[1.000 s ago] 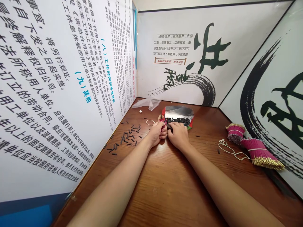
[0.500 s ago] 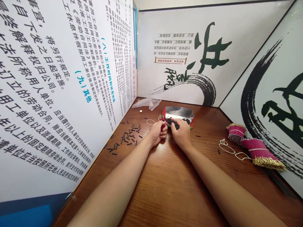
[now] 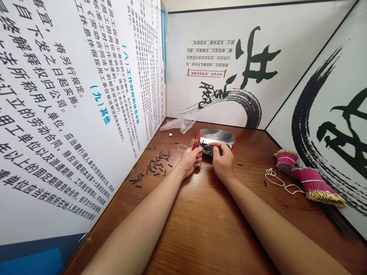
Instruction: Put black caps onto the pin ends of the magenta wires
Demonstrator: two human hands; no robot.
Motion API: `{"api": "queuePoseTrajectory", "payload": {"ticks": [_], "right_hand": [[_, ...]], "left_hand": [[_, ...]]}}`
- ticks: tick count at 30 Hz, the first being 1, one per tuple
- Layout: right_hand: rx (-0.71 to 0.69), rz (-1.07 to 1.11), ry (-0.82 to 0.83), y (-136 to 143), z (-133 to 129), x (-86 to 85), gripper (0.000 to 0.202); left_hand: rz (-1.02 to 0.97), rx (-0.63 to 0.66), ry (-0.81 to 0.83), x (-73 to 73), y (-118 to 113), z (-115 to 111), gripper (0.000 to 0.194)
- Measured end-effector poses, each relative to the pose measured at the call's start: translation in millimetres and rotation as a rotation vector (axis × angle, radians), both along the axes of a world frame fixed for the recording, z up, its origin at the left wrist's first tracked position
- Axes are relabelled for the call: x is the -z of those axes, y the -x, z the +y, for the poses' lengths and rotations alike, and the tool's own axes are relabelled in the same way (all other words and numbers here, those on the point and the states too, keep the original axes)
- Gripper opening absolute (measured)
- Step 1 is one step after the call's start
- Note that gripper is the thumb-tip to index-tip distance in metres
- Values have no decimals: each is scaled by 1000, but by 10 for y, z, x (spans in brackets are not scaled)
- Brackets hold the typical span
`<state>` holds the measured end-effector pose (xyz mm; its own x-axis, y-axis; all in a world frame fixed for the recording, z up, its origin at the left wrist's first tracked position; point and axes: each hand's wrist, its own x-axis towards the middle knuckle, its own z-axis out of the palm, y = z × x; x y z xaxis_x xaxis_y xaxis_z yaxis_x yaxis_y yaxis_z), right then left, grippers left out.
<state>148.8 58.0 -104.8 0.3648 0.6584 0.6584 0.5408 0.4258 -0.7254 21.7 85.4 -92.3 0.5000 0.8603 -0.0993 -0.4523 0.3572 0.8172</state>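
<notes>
Right grip [image 3: 223, 160] rightward, two banded bundles [image 3: 318, 183]

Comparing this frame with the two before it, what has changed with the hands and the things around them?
The right hand has shifted rightward, away from the left hand; whether its fingertips hold anything is too small to tell. The left hand still grips the pink wires. The tray, scattered black tubes and tied bundles stayed put.

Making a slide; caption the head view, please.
Left hand holds pink wires; right hand near a box of black tubes.
</notes>
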Motion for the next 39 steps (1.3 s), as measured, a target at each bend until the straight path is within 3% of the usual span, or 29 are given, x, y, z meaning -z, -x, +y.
{"api": "queuePoseTrajectory", "payload": {"ticks": [7, 39], "right_hand": [[27, -17, -9, 17, -30, -50, 23], [56, -76, -26, 12, -33, -66, 23]], "left_hand": [[38, 8, -72, 26, -16, -9, 29], [46, 45, -76, 16, -6, -32, 35]]}}
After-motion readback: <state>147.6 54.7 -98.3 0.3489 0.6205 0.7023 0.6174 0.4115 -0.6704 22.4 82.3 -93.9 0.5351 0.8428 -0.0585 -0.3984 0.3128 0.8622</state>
